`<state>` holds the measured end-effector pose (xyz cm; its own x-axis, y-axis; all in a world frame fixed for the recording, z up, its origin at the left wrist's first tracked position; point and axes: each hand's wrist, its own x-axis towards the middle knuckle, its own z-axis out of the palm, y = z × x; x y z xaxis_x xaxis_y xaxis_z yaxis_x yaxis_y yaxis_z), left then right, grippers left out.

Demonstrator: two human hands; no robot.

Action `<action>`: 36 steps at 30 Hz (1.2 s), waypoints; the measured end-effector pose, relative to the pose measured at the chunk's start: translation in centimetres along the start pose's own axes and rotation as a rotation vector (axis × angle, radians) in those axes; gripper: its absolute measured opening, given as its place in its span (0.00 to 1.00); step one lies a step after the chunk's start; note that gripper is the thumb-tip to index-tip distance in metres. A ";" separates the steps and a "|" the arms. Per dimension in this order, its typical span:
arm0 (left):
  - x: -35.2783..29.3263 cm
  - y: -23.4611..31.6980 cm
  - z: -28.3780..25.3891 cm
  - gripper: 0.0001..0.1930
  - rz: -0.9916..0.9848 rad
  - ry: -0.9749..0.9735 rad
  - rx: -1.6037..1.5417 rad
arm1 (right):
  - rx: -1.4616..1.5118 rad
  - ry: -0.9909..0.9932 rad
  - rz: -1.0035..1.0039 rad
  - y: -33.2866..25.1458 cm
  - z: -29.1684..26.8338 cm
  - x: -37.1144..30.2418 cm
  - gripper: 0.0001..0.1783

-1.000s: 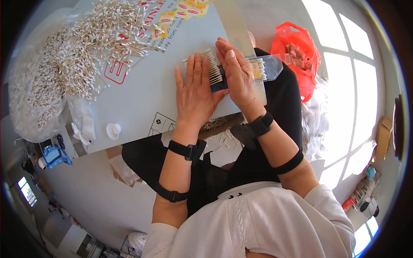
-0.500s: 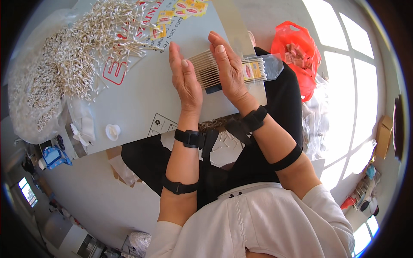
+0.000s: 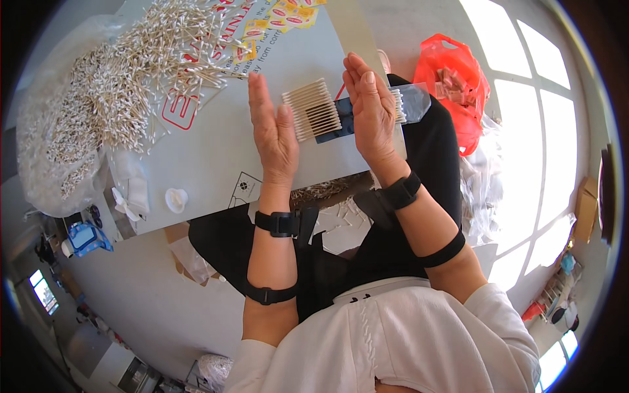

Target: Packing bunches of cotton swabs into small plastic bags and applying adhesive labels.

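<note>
A neat row of cotton swabs (image 3: pixel 310 110) lies side by side on the board-topped table, partly over a dark blue strip (image 3: pixel 335 133). My left hand (image 3: pixel 272 137) stands on edge just left of the row, fingers stretched out and palm toward it. To the right, my right hand (image 3: pixel 373 118) is open too, fingers straight, with a gap between it and the row. Beyond that hand, white swab tips (image 3: pixel 398 107) show at the mouth of a clear plastic bag (image 3: pixel 416 103); the hand hides the rest of that bundle.
A large heap of loose cotton swabs (image 3: pixel 111 98) spills from a clear bag at the left. Yellow printed cards (image 3: pixel 288 14) lie at the far edge. Nearer are a small white cup (image 3: pixel 176 200) and a red bag (image 3: pixel 452 88) beside the table at right.
My right hand has moved right, away from the swab row, uncovering more of the dark blue strip. My left hand has shifted slightly left and nearer to me.
</note>
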<state>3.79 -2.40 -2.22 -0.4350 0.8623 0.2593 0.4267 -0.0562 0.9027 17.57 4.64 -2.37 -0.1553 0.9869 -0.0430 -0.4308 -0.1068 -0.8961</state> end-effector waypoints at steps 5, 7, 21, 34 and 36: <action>-1.2 1.0 0.9 0.41 0.188 -0.305 0.770 | 0.100 0.090 0.007 -1.2 -1.6 -0.5 0.22; -1.5 0.7 0.9 0.45 0.171 -0.381 0.828 | -0.047 0.054 -0.013 -1.7 -2.2 -1.0 0.21; -6.9 2.1 -4.6 0.50 -0.038 -0.318 0.762 | -0.955 -0.389 -0.167 -4.1 -4.1 -3.5 0.07; -7.2 3.2 -2.1 0.51 0.035 -0.322 0.745 | -0.994 -0.401 -0.144 -3.2 -4.0 -4.0 0.08; -6.7 3.1 -1.5 0.51 0.059 -0.335 0.759 | -1.003 -0.390 -0.152 -3.4 -3.7 -4.0 0.09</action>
<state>6.79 -9.14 -0.67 -0.1875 0.9794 0.0742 0.9124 0.1457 0.3825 22.97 1.51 -0.85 -0.5095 0.8564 0.0831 0.4254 0.3347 -0.8409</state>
